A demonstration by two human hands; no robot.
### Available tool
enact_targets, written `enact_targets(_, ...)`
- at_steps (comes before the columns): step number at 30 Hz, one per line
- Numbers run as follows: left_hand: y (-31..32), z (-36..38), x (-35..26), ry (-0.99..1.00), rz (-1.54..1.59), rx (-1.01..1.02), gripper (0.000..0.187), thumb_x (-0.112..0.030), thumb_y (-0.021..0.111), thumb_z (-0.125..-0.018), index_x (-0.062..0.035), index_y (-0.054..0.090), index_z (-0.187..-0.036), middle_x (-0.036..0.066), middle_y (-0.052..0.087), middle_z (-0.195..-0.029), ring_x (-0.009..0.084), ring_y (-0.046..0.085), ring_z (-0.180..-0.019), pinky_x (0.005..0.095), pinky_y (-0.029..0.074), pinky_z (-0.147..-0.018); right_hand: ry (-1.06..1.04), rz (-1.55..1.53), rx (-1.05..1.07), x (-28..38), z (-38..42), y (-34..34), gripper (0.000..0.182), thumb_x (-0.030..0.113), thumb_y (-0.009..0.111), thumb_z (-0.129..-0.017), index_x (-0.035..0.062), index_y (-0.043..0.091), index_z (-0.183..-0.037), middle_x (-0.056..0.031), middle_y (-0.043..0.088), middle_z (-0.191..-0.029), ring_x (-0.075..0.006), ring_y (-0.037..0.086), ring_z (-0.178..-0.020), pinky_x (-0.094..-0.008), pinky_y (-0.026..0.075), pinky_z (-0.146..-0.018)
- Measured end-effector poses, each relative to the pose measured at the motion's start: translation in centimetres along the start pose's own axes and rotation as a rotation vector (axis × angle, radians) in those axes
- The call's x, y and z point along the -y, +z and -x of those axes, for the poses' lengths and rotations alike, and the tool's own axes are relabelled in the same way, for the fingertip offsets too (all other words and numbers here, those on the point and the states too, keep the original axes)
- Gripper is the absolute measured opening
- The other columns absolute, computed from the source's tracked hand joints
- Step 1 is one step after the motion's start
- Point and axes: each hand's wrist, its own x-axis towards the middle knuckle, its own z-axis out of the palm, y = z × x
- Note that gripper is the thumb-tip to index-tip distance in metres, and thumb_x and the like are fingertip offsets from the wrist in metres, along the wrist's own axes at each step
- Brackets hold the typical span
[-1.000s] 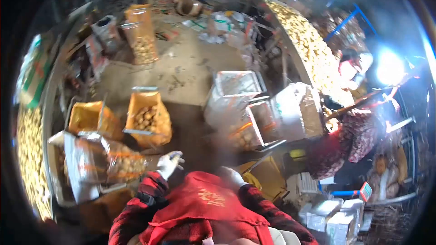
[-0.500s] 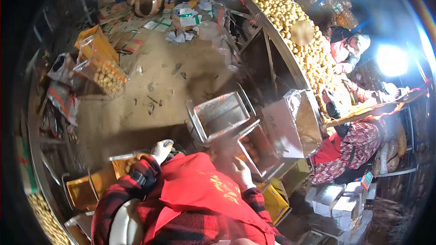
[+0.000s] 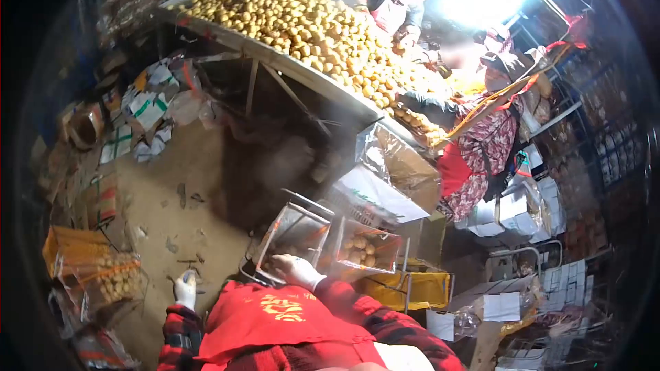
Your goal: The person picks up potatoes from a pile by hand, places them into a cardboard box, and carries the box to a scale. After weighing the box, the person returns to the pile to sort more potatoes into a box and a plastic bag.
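My left hand (image 3: 185, 289), in a white glove with dark fingertips, is held over the brown floor at the left of my red apron (image 3: 275, 312). Its fingers look bent together, but what they hold, if anything, is too small to tell. My right hand (image 3: 298, 271), also gloved, reaches to the near end of a metal-framed bin (image 3: 295, 233) lined with clear plastic; its fingertips are partly hidden at the rim. Just right of it stands another lined bin (image 3: 385, 242) with several round, potato-like items (image 3: 360, 250) inside.
A long raised table (image 3: 275, 62) bears a heap of round yellow produce. Two people (image 3: 395, 7) (image 3: 481, 137) work along it. A cardboard box (image 3: 399, 172), a yellow-lined bin (image 3: 405, 290) and white boxes (image 3: 519, 206) stand right. An orange crate-like bag (image 3: 117, 278) with produce is left.
The view has swung toward the table on the right. My left hand has moved away from the dark item beside my apron, and my right hand is now at the empty-looking bin's rim.
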Motion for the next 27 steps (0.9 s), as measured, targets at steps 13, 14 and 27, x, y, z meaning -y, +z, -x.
enact_targets(13,-6.0,-17.3,-4.7,-0.057,-0.134,0.359,0.025,-0.01,0.057,-0.101,0.0052,0.064,-0.12,0.018,0.073,-0.093,0.028,0.072,-0.062,0.0395,0.061,-0.051,0.728,-0.063,0.055,-0.1,-9.3,7.8,0.049,0.043,0.058,-0.091,0.0088,0.068,-0.124,-0.0247,0.069,-0.121,-0.0416,0.065,-0.113,-0.0491,0.051,-0.099)
enact_targets(14,-7.5,-18.8,-5.1,-0.039,-0.2,0.375,0.026,-0.01,0.057,-0.101,0.0045,0.064,-0.121,0.018,0.074,-0.093,0.0274,0.072,-0.062,0.0394,0.061,-0.051,0.781,-0.021,0.015,0.0,-9.6,8.6,0.049,0.042,0.058,-0.09,0.0076,0.068,-0.124,-0.0244,0.069,-0.121,-0.0415,0.065,-0.113,-0.0489,0.051,-0.099)
enact_targets(27,8.5,-19.5,-43.1,1.514,-0.664,0.846,0.05,-0.011,0.058,-0.08,-0.0158,0.068,-0.129,0.014,0.061,-0.139,0.0343,0.054,-0.134,0.052,0.042,-0.114,1.074,-0.125,-0.028,-0.8,-11.8,12.1,0.059,0.045,0.058,-0.09,0.0079,0.062,-0.136,-0.0247,0.065,-0.132,-0.0382,0.061,-0.124,-0.0417,0.046,-0.107)
